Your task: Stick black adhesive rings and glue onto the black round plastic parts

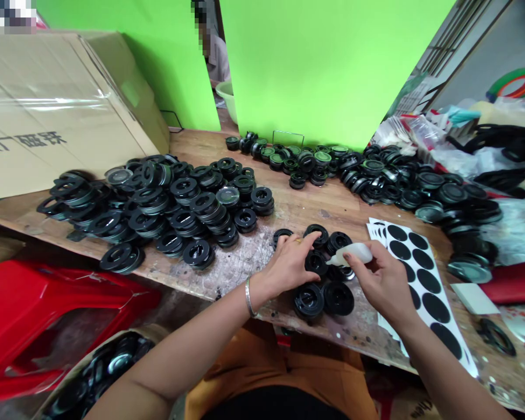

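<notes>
My right hand (pixel 382 283) is closed round a small white squeeze bottle (pixel 353 255). The bottle lies tilted almost level, its thin nozzle pointing left at the rim of a black ring-shaped part (pixel 316 263). Thumb and forefinger of my left hand (pixel 291 256) grip that same part from its left side; the other fingers are partly hidden. Several similar black round parts stand close about both hands, among them a stacked one (pixel 308 300) and a wider, dish-like one (pixel 338 298) toward the table edge. Whether any liquid leaves the nozzle is too small to tell.
Piles of black round parts (pixel 184 221) cover the left of the wooden table (pixel 297 204), and more (pixel 429 181) lie at back right. Sheets of black round stickers (pixel 431 309) lie right. A cardboard box (pixel 61 111), green boards (pixel 332 64) and a red stool (pixel 48 309) surround; a person sits behind.
</notes>
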Tool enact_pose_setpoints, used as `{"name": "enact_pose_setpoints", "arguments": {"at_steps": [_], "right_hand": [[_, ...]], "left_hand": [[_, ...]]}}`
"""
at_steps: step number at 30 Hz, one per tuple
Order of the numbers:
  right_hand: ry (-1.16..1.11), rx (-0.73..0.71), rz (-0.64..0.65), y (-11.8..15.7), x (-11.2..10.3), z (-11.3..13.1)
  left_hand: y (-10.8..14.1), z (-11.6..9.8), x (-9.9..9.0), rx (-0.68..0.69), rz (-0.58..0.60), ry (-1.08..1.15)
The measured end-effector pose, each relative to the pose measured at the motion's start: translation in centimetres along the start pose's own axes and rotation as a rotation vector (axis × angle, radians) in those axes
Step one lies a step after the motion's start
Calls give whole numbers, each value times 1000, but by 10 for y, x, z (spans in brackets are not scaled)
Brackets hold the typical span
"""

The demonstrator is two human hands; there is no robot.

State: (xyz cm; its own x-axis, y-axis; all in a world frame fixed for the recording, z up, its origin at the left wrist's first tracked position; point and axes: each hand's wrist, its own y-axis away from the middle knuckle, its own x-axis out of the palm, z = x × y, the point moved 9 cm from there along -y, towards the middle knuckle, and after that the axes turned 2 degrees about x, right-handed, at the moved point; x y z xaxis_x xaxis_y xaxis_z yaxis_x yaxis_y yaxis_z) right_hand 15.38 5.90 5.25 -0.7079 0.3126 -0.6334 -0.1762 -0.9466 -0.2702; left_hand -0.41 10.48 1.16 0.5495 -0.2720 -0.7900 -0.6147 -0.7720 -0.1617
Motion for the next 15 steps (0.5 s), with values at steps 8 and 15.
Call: {"name": "enact_pose_setpoints", "arguments": {"at_steps": [8, 15], "right_hand": [[-129, 50, 110, 7, 11, 4], [-192, 82, 135, 4, 25, 6]], "left_hand": [[2, -2, -3, 21, -15, 16], [2, 3, -5, 25, 23, 92]]}}
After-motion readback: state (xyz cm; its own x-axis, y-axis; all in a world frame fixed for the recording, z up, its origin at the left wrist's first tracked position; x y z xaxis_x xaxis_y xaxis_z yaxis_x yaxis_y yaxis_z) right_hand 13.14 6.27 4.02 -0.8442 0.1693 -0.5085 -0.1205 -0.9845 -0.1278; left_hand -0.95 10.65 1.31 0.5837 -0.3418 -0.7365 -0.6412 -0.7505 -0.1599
